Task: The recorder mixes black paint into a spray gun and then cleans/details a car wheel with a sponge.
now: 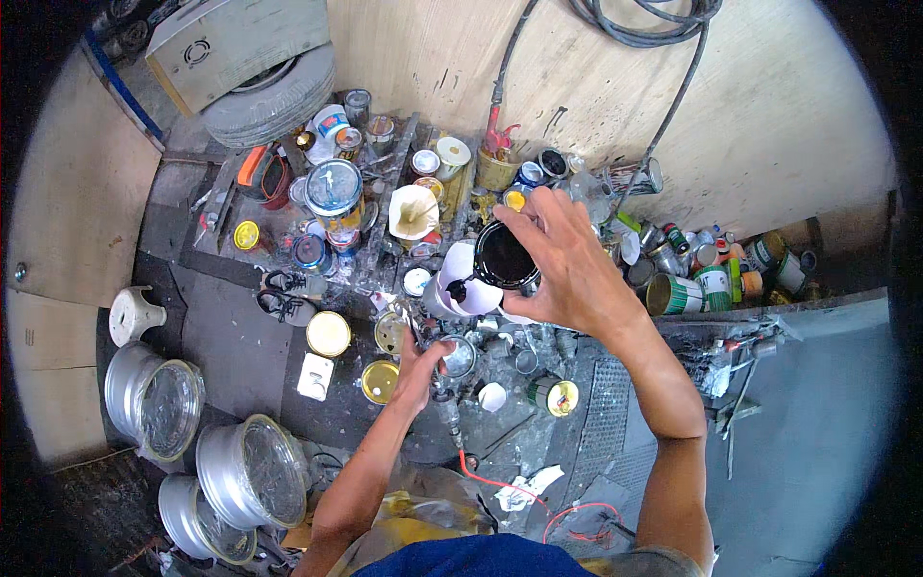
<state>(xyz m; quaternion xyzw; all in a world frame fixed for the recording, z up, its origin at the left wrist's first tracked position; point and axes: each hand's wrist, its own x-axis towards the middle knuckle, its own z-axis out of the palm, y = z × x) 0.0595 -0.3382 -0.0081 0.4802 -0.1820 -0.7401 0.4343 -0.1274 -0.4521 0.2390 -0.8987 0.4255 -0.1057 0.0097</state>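
right hand (572,264), fingers curved wide around a black-paint can (507,256), seemingly tilts it to pour into a white paper cone (465,274); left hand (419,373) clasps a spray gun (445,404).

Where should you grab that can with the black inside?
Hold the can around its outer wall, probably coming from the right, like the right hand does. Its round sides suit a pinch, and that leaves the edge beside the white cone free.
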